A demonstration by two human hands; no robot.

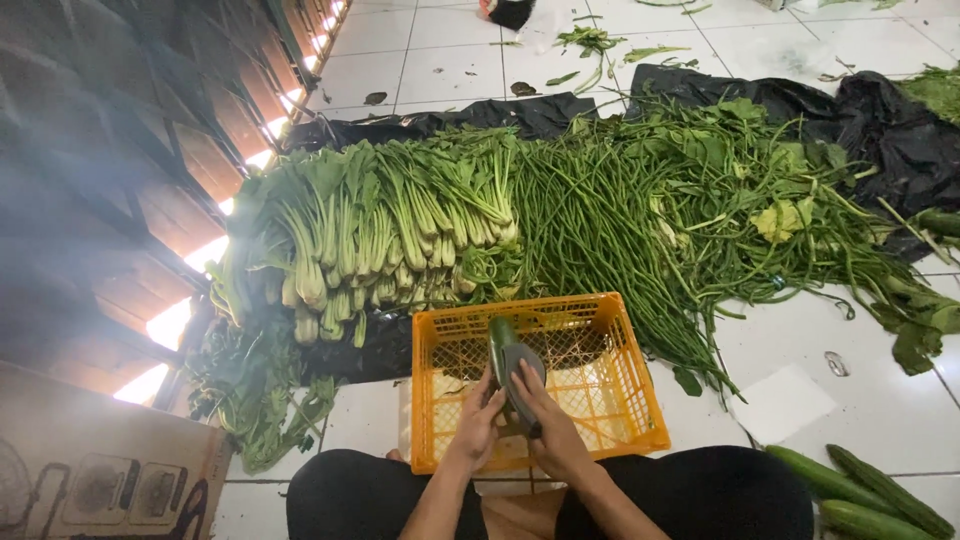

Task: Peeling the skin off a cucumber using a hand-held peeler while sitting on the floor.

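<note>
A cucumber [500, 345] is gripped at its lower end by the left hand [478, 418], fingers closed round it, and is held upright over the orange crate [640, 400]. A grey peeler [520, 385] is clasped in the right hand [550, 430] and pressed against the cucumber's side. Beyond the crate, leafy greens [370, 225] and long beans [600, 210] are piled on black sheeting [900, 130]. More cucumbers [860, 490] lie on the tiled floor [450, 70] at the right. A cardboard box [100, 470] is seen at the lower left
</note>
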